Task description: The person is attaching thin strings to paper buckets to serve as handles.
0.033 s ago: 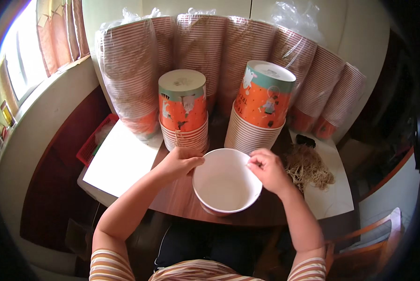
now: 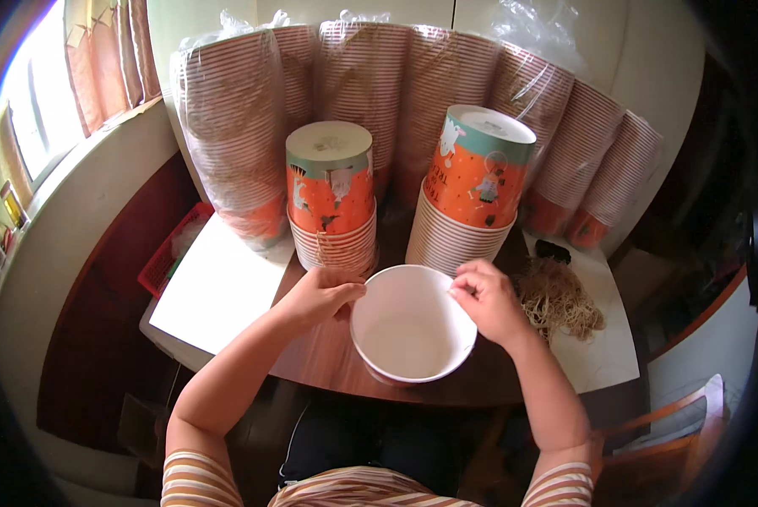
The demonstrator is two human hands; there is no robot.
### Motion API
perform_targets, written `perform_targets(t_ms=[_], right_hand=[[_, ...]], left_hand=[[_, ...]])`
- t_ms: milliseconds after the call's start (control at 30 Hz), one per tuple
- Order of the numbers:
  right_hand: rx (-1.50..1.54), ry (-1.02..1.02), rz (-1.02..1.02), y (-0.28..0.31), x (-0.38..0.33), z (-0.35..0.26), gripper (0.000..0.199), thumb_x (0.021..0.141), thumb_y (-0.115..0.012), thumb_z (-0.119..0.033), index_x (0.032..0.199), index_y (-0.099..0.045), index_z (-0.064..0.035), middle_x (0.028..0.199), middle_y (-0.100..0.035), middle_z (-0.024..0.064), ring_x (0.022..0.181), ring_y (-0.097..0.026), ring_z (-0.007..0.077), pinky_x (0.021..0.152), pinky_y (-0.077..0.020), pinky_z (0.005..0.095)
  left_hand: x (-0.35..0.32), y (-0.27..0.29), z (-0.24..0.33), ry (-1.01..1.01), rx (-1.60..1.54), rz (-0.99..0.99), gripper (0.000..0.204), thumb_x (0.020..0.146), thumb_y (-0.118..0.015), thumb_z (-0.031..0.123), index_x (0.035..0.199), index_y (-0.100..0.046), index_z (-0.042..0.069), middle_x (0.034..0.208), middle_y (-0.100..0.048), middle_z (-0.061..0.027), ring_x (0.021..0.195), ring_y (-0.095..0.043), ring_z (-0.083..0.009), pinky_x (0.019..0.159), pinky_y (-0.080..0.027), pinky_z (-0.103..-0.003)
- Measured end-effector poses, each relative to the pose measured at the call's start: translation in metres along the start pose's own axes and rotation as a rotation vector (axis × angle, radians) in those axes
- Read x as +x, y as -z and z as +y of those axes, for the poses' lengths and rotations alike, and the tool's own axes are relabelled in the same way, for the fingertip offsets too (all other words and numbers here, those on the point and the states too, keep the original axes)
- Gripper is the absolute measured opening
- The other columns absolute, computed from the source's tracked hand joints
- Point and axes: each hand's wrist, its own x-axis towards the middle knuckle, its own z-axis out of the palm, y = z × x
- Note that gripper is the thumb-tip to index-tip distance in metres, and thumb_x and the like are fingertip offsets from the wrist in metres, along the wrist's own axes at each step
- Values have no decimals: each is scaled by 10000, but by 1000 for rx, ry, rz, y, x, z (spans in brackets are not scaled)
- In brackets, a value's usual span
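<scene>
White-lined round paper tub (image 2: 413,325) between my hands

Mouth up, its middle lies closer to my body than both hands, neither clearly nearer; my left hand (image 2: 324,296) and right hand (image 2: 489,302) curl at opposite sides of its rim, whether gripping I cannot tell

We stretch both forearms (image 2: 245,359) forward, elbows (image 2: 186,414) bent outward. Our left hand (image 2: 318,296) turns inward, thumb extended; our right hand (image 2: 490,302) curls, its thumb and forefinger close together.

Brown-and-white table (image 2: 315,359): two inverted cup stacks (image 2: 332,201), wrapped cup stacks (image 2: 231,127) behind, tan string bundle (image 2: 563,300).
</scene>
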Motion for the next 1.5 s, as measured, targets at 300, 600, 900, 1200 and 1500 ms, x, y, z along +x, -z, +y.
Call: perform_targets(t_ms=[300, 600, 900, 1200, 1500], right_hand=[[63, -44, -255, -35, 29, -61, 123, 796, -636, -119, 814, -638, 3, 820, -579, 96, 739, -584, 189, 650, -464, 305], [48, -140, -284, -63, 37, -57, 107, 776, -615, -120, 791, -652, -20, 834, -601, 156, 768, -606, 299, 691, -485, 382], [-3, -137, -275, -66, 41, -64, 106, 775, -593, -106, 786, -670, -33, 853, -611, 153, 798, -610, 311, 721, -488, 392], [-28, -117, -254, -70, 39, -61, 115, 777, -588, -99, 775, -666, -15, 865, -618, 164, 803, -613, 322, 731, -491, 398], [-24, -144, -257, -72, 39, -60, 120, 780, -582, -99, 768, -659, -8, 871, -620, 170, 819, -612, 330, 741, -490, 403]], left_hand=[[-26, -2, -4, 35, -157, 15, 251, 919, -516, 147, 1047, -626, -39, 780, -626, -35, 626, -578, -81, 597, -486, -225], [-26, -3, -9, 2, -169, 28, 229, 905, -537, 121, 1033, -634, -43, 745, -619, -22, 623, -557, -58, 579, -485, -214], [-21, -1, -10, -36, -120, 15, 230, 896, -532, 106, 1025, -636, -54, 722, -620, -20, 617, -559, -54, 573, -483, -213], [-18, -1, -13, -42, -142, 6, 230, 894, -526, 107, 1022, -643, -45, 720, -623, -15, 614, -555, -52, 581, -484, -210], [-17, 0, -12, -43, -100, 3, 219, 887, -537, 99, 1018, -648, -37, 721, -624, -14, 618, -559, -53, 580, -481, -211]])
